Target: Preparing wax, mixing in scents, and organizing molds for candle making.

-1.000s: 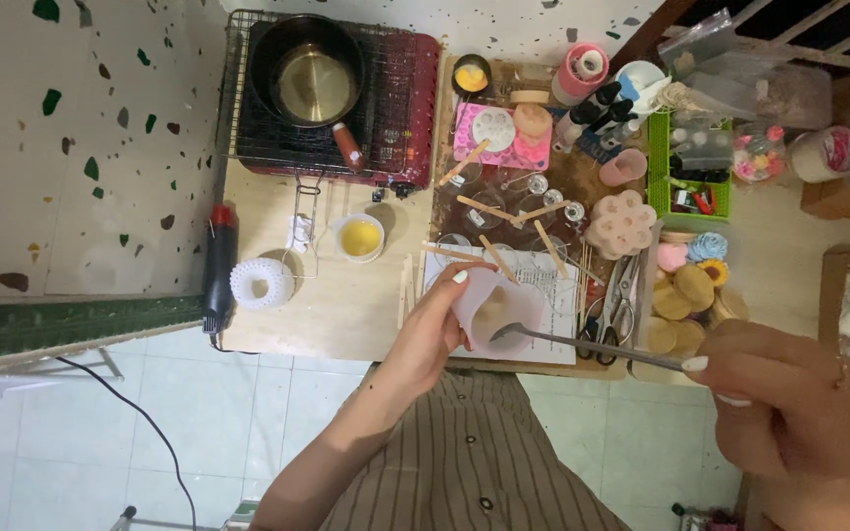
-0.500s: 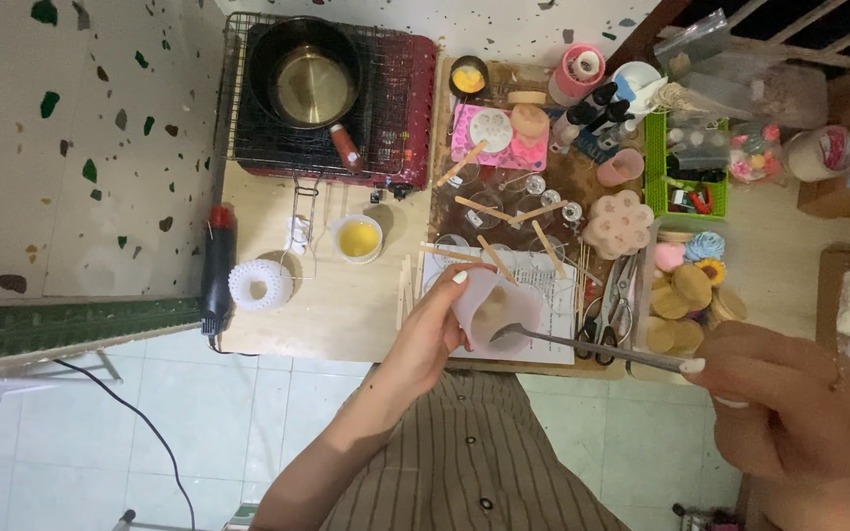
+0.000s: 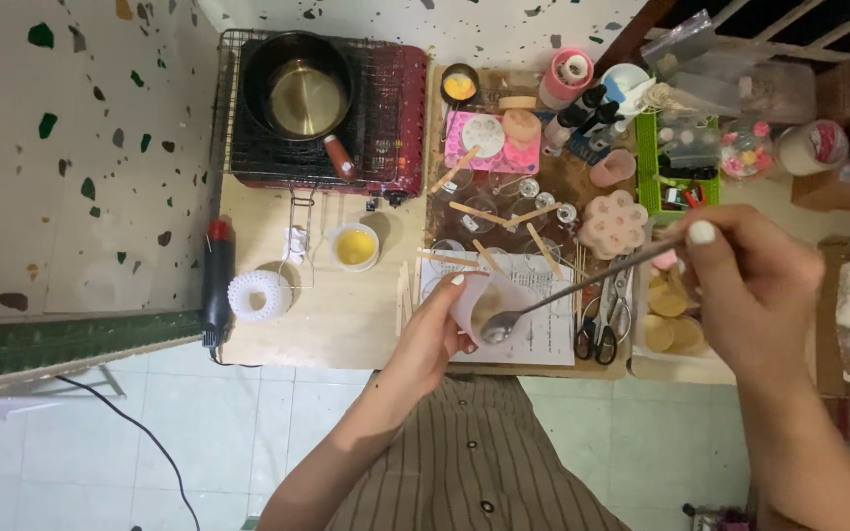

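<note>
I'm holding a translucent cup (image 3: 489, 300) in my left hand (image 3: 432, 334), fingers wrapped around it above the table (image 3: 327, 329), while my right hand (image 3: 750, 285) fingers are pinching a metal spoon (image 3: 563, 295), its bowl dipping inside.

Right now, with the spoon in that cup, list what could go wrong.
1. The left hand holds the translucent cup tilted over the printed paper sheet; its contents could spill there.
2. The right hand grips the long metal spoon at its far end, so the bowl may wobble and drip.
3. Scissors and wooden sticks lie close by and could get knocked.
</note>
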